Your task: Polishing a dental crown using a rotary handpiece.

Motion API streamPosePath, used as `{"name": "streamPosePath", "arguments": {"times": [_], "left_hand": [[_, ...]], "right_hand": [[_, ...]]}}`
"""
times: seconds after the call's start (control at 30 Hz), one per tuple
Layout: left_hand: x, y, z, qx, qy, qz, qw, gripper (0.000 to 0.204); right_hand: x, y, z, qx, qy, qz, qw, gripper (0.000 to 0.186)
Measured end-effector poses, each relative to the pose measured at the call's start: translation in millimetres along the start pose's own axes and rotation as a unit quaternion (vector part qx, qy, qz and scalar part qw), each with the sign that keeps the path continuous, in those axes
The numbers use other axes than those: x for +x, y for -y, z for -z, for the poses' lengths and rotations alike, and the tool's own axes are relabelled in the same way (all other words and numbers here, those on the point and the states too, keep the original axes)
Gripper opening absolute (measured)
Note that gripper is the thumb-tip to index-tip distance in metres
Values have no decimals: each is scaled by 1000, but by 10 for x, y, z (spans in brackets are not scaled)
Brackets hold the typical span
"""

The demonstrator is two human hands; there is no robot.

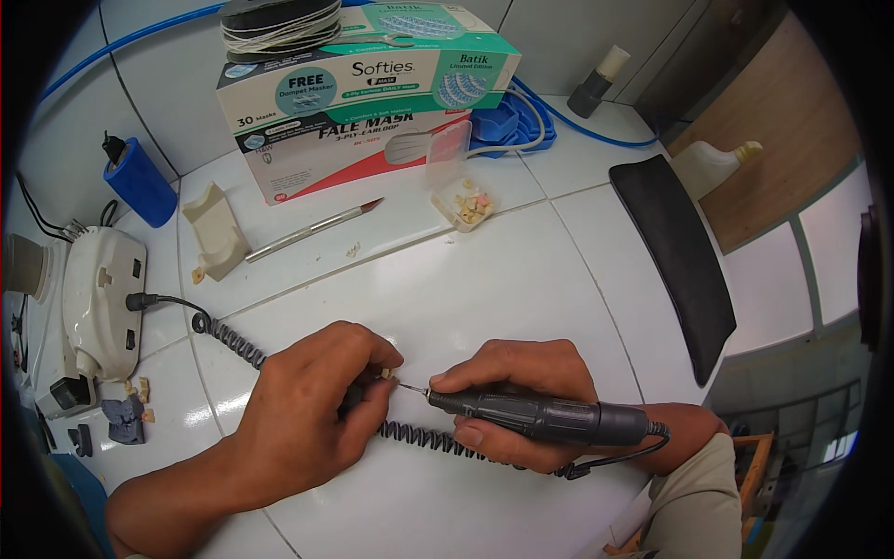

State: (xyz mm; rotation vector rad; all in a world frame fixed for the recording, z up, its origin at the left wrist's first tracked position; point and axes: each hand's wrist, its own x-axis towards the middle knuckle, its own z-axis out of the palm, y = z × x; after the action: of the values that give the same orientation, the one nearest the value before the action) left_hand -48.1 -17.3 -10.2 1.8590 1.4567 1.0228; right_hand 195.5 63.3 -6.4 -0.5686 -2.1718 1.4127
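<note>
My left hand pinches a small cream, tooth-like piece between thumb and forefinger. Wrapped around a black rotary handpiece are the fingers of my right hand, with the thumb near its front end. A thin metal bur sticks out of the handpiece toward the piece; its tip is at or very close to it, and contact cannot be made out. From the handpiece's rear a coiled black cord runs under my left hand to a white control unit on the left.
Behind my hands lie a craft knife, a cream curved block and a clear hinged box of tooth-like pieces. Stacked mask boxes stand at the back. A blue holder is left, a black pad right.
</note>
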Motion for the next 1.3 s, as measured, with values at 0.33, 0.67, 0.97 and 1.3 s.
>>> {"name": "streamPosePath", "arguments": {"times": [0.33, 0.67, 0.97, 1.3], "left_hand": [[16, 9, 14, -1, 1, 1, 1000, 20], [-1, 24, 13, 4, -2, 4, 1000, 21], [15, 65, 32, 17, 25, -28, 999, 22], [12, 70, 30, 9, 27, -37, 999, 22]], "right_hand": [[-40, -32, -23, 43, -30, 0, 999, 36], [-5, -14, -36, -4, -12, -4, 1000, 40], [5, -39, -13, -35, -4, 15, 999, 41], [-6, -48, -46, -16, -19, 1, 1000, 42]]}}
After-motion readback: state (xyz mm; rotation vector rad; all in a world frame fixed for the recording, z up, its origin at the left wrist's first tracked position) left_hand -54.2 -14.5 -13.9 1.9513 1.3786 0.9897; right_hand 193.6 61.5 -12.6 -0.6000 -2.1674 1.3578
